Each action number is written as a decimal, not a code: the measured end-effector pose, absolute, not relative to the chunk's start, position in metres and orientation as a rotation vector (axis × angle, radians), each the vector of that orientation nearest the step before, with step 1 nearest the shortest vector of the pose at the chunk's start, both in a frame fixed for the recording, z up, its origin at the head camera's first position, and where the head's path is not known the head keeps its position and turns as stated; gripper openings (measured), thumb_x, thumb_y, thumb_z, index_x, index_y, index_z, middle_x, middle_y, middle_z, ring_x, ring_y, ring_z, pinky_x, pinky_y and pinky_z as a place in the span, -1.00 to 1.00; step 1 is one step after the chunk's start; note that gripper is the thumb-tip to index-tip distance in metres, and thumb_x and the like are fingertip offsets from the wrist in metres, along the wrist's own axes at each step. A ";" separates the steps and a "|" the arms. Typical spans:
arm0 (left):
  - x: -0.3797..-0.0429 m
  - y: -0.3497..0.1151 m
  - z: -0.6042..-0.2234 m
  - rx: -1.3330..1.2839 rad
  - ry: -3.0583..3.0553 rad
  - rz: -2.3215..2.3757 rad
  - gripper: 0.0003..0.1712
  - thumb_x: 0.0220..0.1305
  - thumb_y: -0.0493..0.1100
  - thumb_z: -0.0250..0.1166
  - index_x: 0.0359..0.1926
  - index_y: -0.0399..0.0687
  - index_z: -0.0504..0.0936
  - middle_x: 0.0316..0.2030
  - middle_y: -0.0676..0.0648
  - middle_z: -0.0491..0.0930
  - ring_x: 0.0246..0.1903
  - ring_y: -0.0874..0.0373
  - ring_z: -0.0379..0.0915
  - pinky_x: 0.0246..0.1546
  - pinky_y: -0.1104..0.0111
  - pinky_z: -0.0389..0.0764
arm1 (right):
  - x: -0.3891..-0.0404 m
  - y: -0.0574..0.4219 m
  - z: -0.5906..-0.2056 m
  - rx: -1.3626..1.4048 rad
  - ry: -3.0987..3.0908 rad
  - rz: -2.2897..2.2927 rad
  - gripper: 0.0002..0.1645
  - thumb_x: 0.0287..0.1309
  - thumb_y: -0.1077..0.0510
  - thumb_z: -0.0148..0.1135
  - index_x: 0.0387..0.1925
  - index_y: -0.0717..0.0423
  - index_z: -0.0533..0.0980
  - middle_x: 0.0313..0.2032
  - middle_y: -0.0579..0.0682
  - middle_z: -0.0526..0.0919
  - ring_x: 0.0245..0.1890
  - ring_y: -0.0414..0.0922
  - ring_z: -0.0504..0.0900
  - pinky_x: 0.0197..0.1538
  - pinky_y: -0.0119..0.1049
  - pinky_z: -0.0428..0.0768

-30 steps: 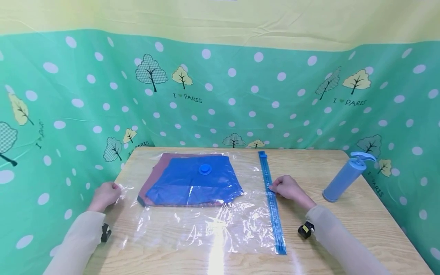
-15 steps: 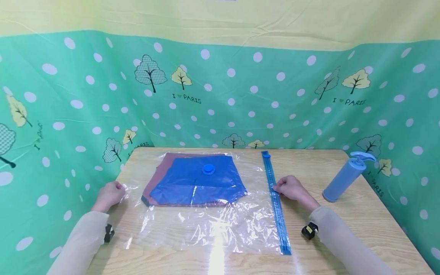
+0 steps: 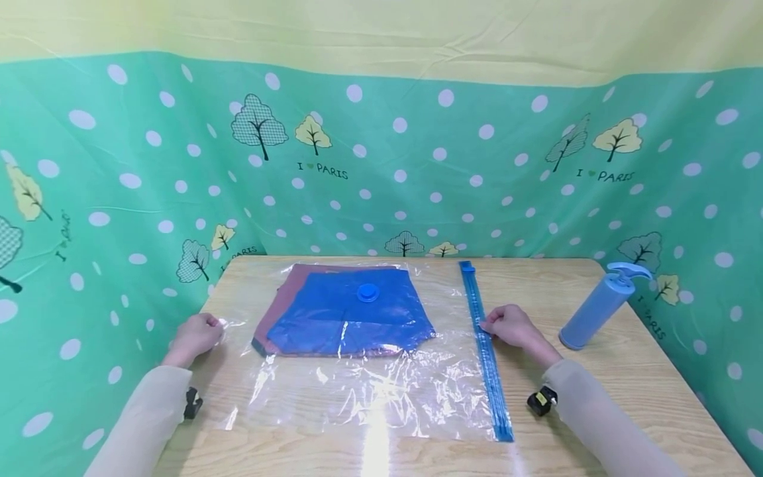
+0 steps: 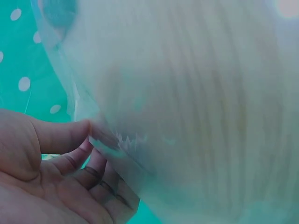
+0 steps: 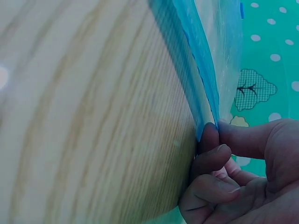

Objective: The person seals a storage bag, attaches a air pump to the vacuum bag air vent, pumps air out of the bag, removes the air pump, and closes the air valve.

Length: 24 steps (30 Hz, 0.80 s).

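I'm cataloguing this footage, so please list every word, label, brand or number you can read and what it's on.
"I PARIS", heart between: cloth backdrop, left of centre.
"I PARIS", heart between: cloth backdrop, towards the right.
"PARIS": cloth backdrop, near the table's far left corner.
Cloth backdrop, far left and beside the pump: slanted lettering, too unclear to read.
Clear bag, pump: nothing legible.

There are two hands [image 3: 198,334] [image 3: 514,326], one clear bag [image 3: 447,301], one valve [image 3: 367,293], one pump [image 3: 595,317] and one table [image 3: 650,404].
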<state>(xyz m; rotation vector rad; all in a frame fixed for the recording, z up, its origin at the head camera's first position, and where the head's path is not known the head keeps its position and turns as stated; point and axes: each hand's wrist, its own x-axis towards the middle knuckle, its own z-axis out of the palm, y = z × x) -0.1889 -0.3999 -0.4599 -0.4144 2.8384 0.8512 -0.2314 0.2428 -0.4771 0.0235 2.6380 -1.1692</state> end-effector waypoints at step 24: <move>-0.184 -0.396 -0.461 -0.408 2.811 0.849 -0.66 0.49 -0.22 0.08 -0.09 -0.52 0.57 -0.42 -0.17 0.56 -0.38 -0.03 0.47 -0.39 0.22 0.47 | -0.231 0.252 -0.477 -0.017 2.627 -1.142 -0.79 0.44 0.17 0.28 -0.29 0.26 0.60 -0.38 0.03 0.61 -0.44 -0.10 0.48 -0.39 -0.28 0.44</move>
